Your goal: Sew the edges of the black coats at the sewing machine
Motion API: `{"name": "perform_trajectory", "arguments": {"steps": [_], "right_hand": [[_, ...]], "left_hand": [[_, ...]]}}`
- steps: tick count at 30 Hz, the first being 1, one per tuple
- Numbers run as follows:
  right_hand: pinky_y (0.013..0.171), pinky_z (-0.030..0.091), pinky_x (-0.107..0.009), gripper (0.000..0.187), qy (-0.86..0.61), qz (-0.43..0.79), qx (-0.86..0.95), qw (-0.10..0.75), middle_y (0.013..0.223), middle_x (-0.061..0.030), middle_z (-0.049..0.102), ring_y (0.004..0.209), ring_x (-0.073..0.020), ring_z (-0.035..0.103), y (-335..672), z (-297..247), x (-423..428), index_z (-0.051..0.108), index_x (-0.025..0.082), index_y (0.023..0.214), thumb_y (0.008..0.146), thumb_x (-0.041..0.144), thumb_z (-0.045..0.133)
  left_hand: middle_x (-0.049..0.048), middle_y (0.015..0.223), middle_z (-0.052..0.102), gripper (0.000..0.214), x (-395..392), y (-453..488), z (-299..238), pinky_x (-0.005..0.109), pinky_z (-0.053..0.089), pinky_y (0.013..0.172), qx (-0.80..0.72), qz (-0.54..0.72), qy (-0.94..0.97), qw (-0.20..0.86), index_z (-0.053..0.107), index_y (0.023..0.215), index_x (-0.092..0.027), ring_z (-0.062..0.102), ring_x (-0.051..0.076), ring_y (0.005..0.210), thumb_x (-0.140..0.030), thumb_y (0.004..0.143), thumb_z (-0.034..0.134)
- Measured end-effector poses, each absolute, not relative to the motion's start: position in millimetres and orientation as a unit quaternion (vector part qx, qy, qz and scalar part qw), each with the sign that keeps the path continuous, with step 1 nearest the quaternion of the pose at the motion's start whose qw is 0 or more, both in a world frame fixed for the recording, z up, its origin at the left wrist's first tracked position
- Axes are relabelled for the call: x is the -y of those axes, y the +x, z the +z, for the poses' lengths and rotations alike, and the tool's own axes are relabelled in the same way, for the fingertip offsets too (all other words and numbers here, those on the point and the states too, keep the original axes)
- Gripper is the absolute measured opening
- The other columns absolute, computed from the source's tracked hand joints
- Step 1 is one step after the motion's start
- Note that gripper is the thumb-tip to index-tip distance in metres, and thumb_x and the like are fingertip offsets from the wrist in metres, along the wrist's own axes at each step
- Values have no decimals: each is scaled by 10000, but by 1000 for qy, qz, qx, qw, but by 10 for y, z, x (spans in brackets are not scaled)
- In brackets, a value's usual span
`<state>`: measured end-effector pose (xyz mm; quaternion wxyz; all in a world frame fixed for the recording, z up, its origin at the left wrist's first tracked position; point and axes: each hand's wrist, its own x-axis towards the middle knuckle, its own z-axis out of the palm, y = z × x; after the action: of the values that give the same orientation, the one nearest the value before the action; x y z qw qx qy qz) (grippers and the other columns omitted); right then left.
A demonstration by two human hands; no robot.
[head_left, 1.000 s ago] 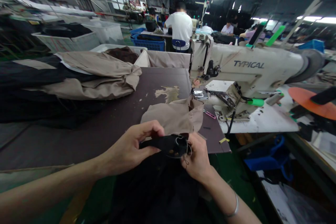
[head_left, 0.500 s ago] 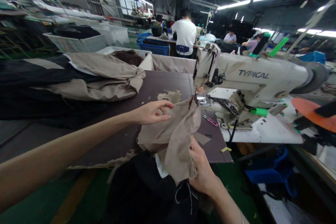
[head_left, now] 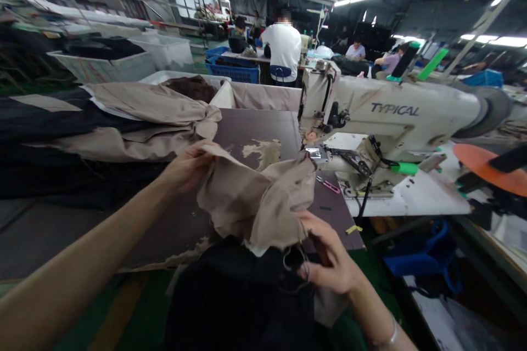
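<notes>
My left hand (head_left: 193, 164) is closed on the upper left edge of a beige fabric piece (head_left: 234, 186), which it lifts off the table. This cloth spreads over a black garment (head_left: 239, 296) at the table's front edge. My right hand (head_left: 335, 263) curves round the garment's right side, its fingers on the beige cloth and its thumb at the black edge beside a thin looped cord. The far end of the cloth lies close to the needle area of a white sewing machine (head_left: 391, 104). Pink-handled thread snips (head_left: 328, 184) rest right of the cloth.
More beige and black garments (head_left: 156, 104) are heaped at the left of the brown worn table (head_left: 255, 120). Behind stand white bins (head_left: 107, 68) and a blue crate (head_left: 234, 71). A person in a white shirt (head_left: 282, 46) sits farther back. An orange disc (head_left: 489, 170) is at right.
My left hand has moved left and taken hold of the cloth's edge, raising it. My right hand has shifted slightly right and spread its thumb from its fingers. The view has turned a little.
</notes>
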<state>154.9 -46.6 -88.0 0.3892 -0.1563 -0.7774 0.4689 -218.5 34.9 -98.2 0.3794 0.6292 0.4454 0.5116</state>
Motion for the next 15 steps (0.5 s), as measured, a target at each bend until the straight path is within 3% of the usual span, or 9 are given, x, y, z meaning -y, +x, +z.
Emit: {"name": "perform_trajectory", "arguments": {"steps": [3, 7, 10, 13, 15], "right_hand": [[978, 497, -359, 310, -216, 447, 760, 420, 1239, -117, 561, 1146, -207, 569, 1652, -903, 354, 598, 193, 1176, 889, 307, 572], [1039, 436, -406, 402, -309, 255, 858, 321, 1276, -99, 579, 1194, -228, 535, 1557, -874, 283, 596, 215, 1251, 851, 232, 634], [902, 494, -324, 431, -329, 210, 880, 272, 1213, -79, 630, 1071, -198, 611, 1402, -851, 269, 553, 217, 1303, 874, 188, 592], [777, 510, -250, 411, -319, 191, 880, 296, 1100, -56, 684, 921, -155, 664, 1389, -833, 262, 554, 197, 1275, 876, 103, 543], [772, 513, -227, 389, -310, 146, 867, 362, 1081, -47, 696, 896, -132, 671, 1528, -825, 286, 580, 200, 1242, 879, 68, 533]], "left_hand": [[-2, 844, 706, 352, -2, -2574, -1101, 251, 525, 688, -432, 582, 566, 394, 603, 948, -180, 623, 133, 729, -500, 840, 700], [-22, 914, 736, 237, 305, -2739, -1327, 241, 569, 700, -420, 637, 493, 418, 634, 954, -192, 650, 122, 750, -387, 853, 723], [-60, 944, 742, 123, 415, -2746, -1421, 227, 588, 746, -416, 658, 459, 428, 652, 975, -227, 661, 104, 789, -323, 902, 676], [-92, 955, 743, 65, 555, -2832, -1418, 246, 613, 736, -419, 666, 443, 429, 677, 950, -255, 669, 108, 797, -301, 906, 664], [-119, 968, 740, 68, 729, -2925, -1389, 248, 626, 731, -417, 684, 431, 415, 689, 924, -285, 672, 106, 826, -302, 932, 624]]}}
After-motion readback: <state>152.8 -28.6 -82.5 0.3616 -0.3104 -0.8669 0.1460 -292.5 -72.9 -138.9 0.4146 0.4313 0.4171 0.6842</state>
